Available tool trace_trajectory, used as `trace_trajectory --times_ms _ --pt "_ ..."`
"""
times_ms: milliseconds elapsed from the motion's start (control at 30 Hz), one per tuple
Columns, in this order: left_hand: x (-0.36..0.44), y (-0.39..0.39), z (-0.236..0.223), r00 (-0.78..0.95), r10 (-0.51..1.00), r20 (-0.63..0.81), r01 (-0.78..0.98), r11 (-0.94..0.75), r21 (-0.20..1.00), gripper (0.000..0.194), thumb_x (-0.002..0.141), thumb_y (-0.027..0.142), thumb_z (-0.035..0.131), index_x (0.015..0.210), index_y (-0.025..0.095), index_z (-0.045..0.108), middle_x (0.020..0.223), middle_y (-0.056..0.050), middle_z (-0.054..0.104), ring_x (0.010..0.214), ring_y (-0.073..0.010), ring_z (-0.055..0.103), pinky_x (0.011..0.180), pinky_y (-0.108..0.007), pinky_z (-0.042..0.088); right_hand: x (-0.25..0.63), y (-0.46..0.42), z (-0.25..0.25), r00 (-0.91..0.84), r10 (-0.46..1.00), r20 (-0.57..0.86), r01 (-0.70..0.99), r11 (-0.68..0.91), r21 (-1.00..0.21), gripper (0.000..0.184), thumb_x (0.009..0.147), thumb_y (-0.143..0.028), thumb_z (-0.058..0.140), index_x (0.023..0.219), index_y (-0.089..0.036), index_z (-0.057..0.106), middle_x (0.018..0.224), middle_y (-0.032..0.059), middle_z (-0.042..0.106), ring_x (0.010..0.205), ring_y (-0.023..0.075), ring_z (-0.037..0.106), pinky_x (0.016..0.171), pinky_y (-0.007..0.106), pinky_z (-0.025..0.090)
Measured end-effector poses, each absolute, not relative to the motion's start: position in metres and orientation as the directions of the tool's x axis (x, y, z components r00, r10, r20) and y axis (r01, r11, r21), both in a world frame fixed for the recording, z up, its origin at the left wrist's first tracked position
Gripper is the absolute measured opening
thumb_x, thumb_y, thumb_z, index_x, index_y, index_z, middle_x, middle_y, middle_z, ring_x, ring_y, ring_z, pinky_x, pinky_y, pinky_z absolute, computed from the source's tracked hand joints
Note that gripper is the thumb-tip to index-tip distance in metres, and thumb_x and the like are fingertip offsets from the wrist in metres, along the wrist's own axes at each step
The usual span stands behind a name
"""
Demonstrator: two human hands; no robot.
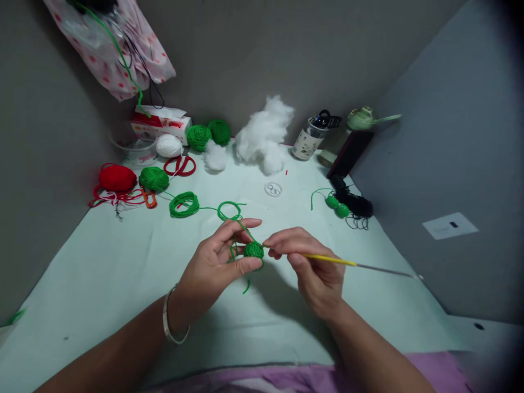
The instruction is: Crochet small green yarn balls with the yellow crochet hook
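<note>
My left hand [219, 254] pinches a small round green crochet piece [254, 250] between thumb and fingers, with green yarn running over the raised index finger. A short tail of yarn hangs below the piece. In my right hand [313, 267] is a crochet hook [331, 259] with a yellow grip and a metal shaft pointing out to the right. Its working tip meets the edge of the green piece, where fingertips partly hide it. From the left hand the yarn leads back to a loose green coil [229, 210] and a second, thicker coil [184, 204].
Behind lie a red yarn ball [118, 178], a green yarn ball [154, 178], red-handled scissors [180, 165], white stuffing [262, 134] and a pen cup [307, 141]. Black yarn [356, 203] and two small green balls [338, 207] sit at right. Grey partitions [442, 136] enclose the table.
</note>
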State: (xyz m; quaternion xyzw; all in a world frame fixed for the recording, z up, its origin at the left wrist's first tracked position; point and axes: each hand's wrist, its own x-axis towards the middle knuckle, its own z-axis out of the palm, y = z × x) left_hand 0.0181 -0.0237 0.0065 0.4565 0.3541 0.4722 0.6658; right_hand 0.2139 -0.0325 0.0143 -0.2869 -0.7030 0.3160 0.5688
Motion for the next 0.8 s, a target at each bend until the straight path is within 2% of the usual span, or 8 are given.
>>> trace_trajectory --times_ms 200,333,467,667,800 --pt "0.0195 -0.0262 0.0074 0.298 0.954 -0.014 -0.363 0.126 0.923 0.04 0.081 0.022 0.088 0.118 0.033 0.08 0.1 -0.002 0.065 0.095 -0.0154 0.06 0.087 -0.025 0.054 0.2124 -0.035 0.0167 -0.229 0.681 0.696 0.163 0.732 -0.662 0.021 0.104 -0.017 0.057 0.113 -0.02 0.077 0.103 0.0124 0.078 0.092 0.0202 0.075 0.075 0.034 0.064" --pt "0.0196 -0.0274 0.0071 0.268 0.963 0.027 -0.319 0.062 0.946 0.039 0.082 0.019 0.086 0.117 0.035 0.082 0.105 -0.002 0.064 0.097 -0.0147 0.063 0.089 -0.024 0.055 0.213 -0.0339 0.0178 -0.234 0.684 0.691 0.19 0.73 -0.657 0.02 0.104 -0.017 0.056 0.111 -0.021 0.075 0.094 0.0094 0.078 0.093 0.0216 0.076 0.073 0.034 0.064" --pt "0.0191 -0.0284 0.0062 0.267 0.963 0.038 -0.254 0.032 0.967 0.033 0.087 0.02 0.082 0.116 0.035 0.083 0.108 -0.002 0.064 0.1 -0.0149 0.064 0.09 -0.022 0.057 0.2133 -0.0347 0.0189 -0.276 0.637 0.719 0.283 0.769 -0.573 0.019 0.103 -0.015 0.057 0.111 -0.02 0.074 0.101 0.0118 0.078 0.089 0.0208 0.076 0.069 0.033 0.063" --pt "0.0182 -0.0282 0.0024 0.236 0.966 0.104 -0.199 -0.056 0.978 0.038 0.089 0.021 0.081 0.123 0.038 0.08 0.108 -0.001 0.064 0.101 -0.0138 0.068 0.095 -0.021 0.058 0.2181 -0.0315 0.0218 -0.261 0.698 0.667 0.22 0.715 -0.663 0.019 0.103 -0.012 0.056 0.107 -0.02 0.073 0.091 0.0077 0.077 0.093 0.0204 0.075 0.075 0.034 0.063" --pt "0.0176 -0.0288 -0.0003 0.252 0.964 0.09 -0.199 -0.039 0.979 0.038 0.091 0.023 0.08 0.124 0.04 0.078 0.111 0.0 0.063 0.105 -0.013 0.067 0.095 -0.02 0.057 0.2169 -0.0323 0.0208 -0.265 0.65 0.712 0.264 0.759 -0.595 0.018 0.103 -0.014 0.056 0.109 -0.019 0.073 0.093 0.0094 0.077 0.09 0.0206 0.076 0.071 0.033 0.064"
